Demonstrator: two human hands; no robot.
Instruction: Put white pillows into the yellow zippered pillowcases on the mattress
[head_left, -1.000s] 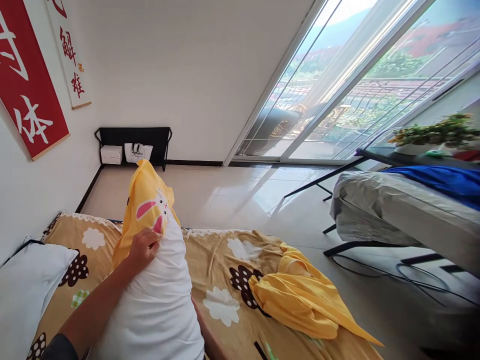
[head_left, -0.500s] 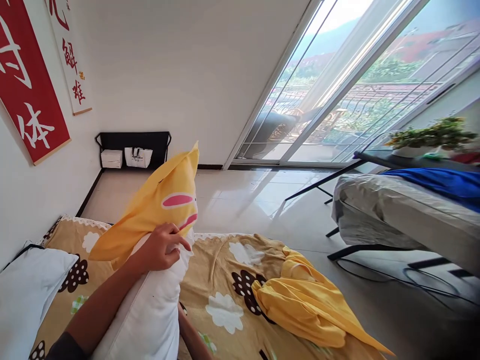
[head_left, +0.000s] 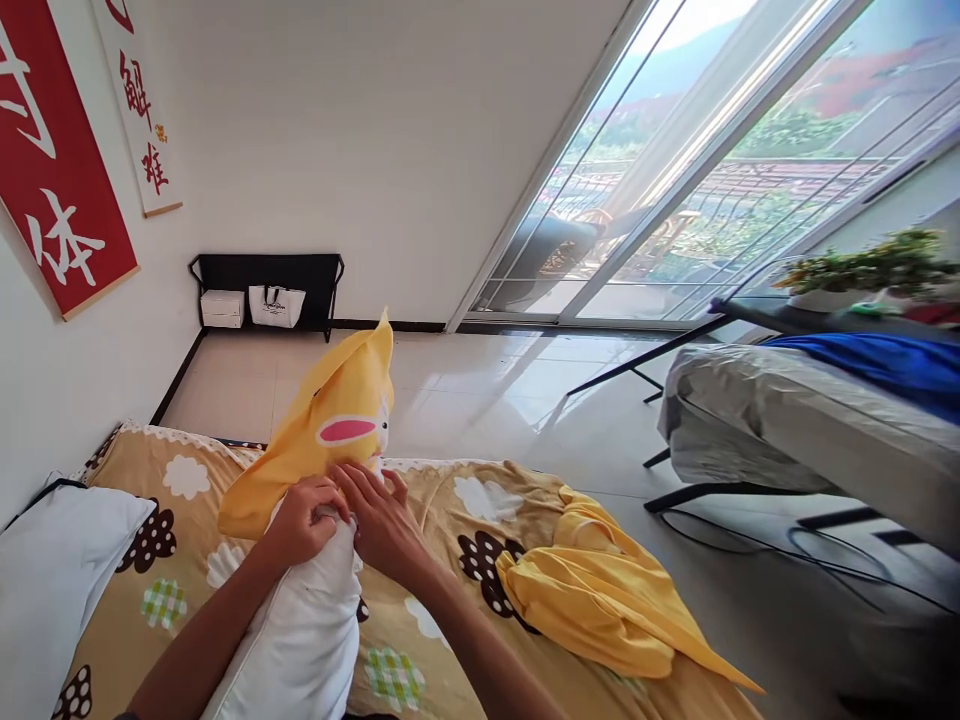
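A white pillow point(head_left: 300, 640) stands up from the bed, its far end inside a yellow pillowcase point(head_left: 337, 420) printed with a pink-eared rabbit. My left hand point(head_left: 300, 518) is closed on the open edge of the pillowcase at the pillow's left side. My right hand point(head_left: 382, 525) lies beside it, fingers curled on the same yellow edge, touching the pillow's right side. Both forearms reach in from the bottom of the view.
The bed carries a tan blanket point(head_left: 442, 530) with cloud and flower prints. A second yellow pillowcase point(head_left: 600, 590) lies crumpled to the right; another white pillow point(head_left: 52, 570) lies at the left. A grey-covered table point(head_left: 795, 420), black rack point(head_left: 262, 290) and glass doors stand beyond.
My right hand has come up from under the pillow and joined the left at the pillowcase edge. The pillow has tipped lower and the yellow case has shifted on its tip.
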